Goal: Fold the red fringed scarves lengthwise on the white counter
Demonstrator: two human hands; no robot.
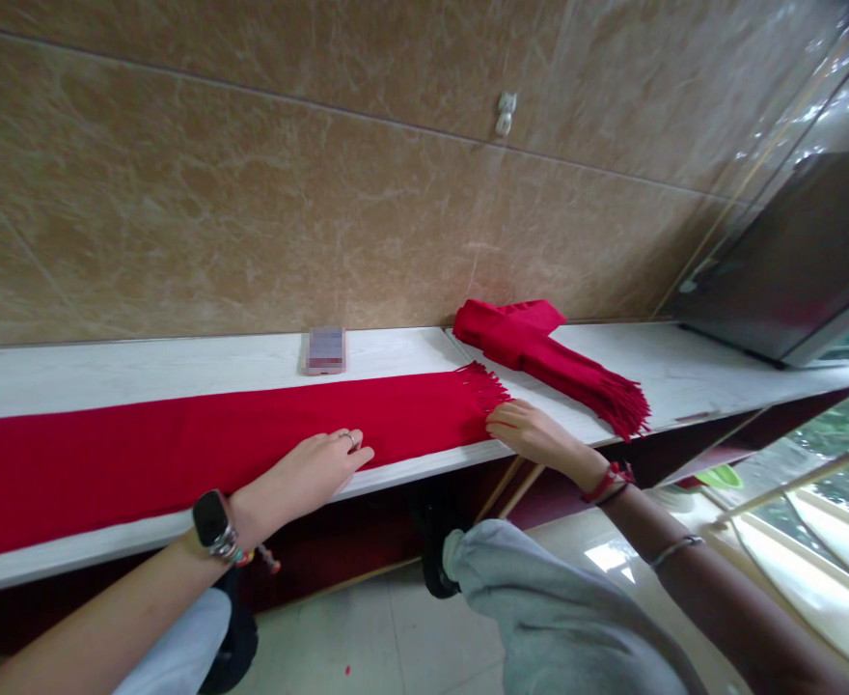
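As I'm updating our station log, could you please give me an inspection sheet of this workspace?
Surface: long white countertop along a wall.
Work items: flat red scarf spread lengthwise, running out of view at left; folded red scarf beyond its fringed end, its own fringe reaching the front edge.
Clutter: small flat item behind the flat red scarf, its face blurred; red speck on the floor.
Hands: left hand on the flat red scarf; right hand with fingers at its fringed end, grip unclear.
Cables: nothing seen.
Surroundings: brown marbled wall with small white fitting; dark grey box-like object at right; green item lower right.
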